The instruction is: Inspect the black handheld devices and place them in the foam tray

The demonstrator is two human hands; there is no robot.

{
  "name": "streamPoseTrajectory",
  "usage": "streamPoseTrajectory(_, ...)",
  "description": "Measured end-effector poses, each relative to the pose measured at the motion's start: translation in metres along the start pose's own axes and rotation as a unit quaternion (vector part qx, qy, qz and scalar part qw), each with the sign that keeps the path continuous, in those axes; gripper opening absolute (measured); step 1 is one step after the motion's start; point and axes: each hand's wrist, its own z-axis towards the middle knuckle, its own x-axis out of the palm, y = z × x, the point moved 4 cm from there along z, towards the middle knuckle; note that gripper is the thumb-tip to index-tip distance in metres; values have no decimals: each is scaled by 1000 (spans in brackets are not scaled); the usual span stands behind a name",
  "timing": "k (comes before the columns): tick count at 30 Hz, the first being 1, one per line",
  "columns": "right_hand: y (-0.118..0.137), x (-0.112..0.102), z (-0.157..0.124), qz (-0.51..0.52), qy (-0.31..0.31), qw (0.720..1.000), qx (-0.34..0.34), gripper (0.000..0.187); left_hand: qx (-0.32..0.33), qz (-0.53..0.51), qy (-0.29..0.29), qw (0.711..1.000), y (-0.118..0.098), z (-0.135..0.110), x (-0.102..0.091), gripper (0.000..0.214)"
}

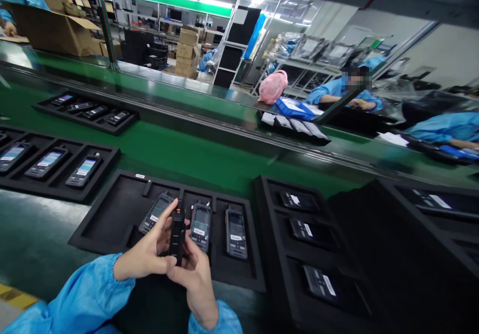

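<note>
Both my hands hold one black handheld radio (177,234) upright over a black foam tray (112,224). My left hand (147,249) wraps it from the left, thumb near its top. My right hand (196,276) grips its lower end from the right. Three similar radios lie in the tray's slots: one (154,213) tilted behind my left hand, one (201,227) just right of the held radio, one (236,233) further right. The tray's leftmost slot is bare. Blue sleeves cover both my forearms.
More black trays of devices lie to the left (56,167), far left (88,110) and right (303,234) on the green conveyor belt (187,149). Across the belt, people in blue coats (337,94) work. A pink fan (272,85), cardboard boxes (52,30) and shelving stand behind.
</note>
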Motion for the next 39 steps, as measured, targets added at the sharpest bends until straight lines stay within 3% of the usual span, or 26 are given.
streamPoseTrajectory(15, -6, -6, 1, 16, -18, 1000, 7, 68, -20, -29, -25, 999, 1, 5, -1, 136)
streamPoseTrajectory(22, -7, -4, 5, 32, 21, 999, 21, 86, -43, -66, -42, 996, 2, 8, -13, 117)
streamPoseTrajectory(25, -7, -6, 4, 21, 25, 999, 11, 91, -40, -65, -29, 997, 5, 8, -14, 121)
streamPoseTrajectory(29, -8, -4, 5, 32, 30, 999, 3, 90, -17, -10, -8, 1000, 11, 7, -11, 137)
streamPoseTrajectory(34, -18, -2, 11, 20, 55, 998, -11, 84, -42, 57, -31, 997, 8, 6, -12, 138)
streamPoseTrajectory(37, -34, -15, 18, -62, -16, 997, -43, 77, -18, 168, -112, 979, -19, 6, -26, 127)
streamPoseTrajectory(39, -43, -26, 23, -142, -82, 984, -67, 70, -28, 321, -197, 926, -43, 4, -42, 117)
